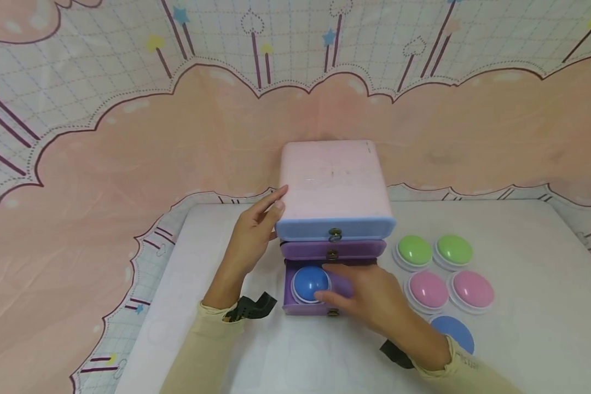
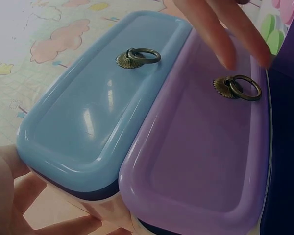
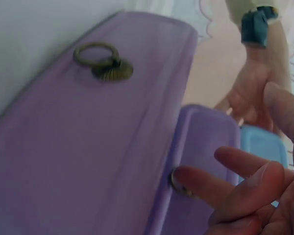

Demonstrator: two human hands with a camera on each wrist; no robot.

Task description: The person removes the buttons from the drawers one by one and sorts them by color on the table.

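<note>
Blue dome [image 1: 454, 330] partly behind wrist

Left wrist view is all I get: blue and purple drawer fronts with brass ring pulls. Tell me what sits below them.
Observer: A lower purple plastic drawer is pulled out, with a blue dome-shaped push button inside it.
Operator: Report the right hand.
Observer: The right hand reaches into that open drawer, its fingers beside the blue button; I cannot tell whether they touch it.
Operator: Say what the left hand is doing.
Observer: The left hand rests with straight fingers on the left side of the pink plastic drawer cabinet.
Operator: List what lies outside.
Observer: Two green, two pink and one blue button lie on the white table to the cabinet's right.
</note>
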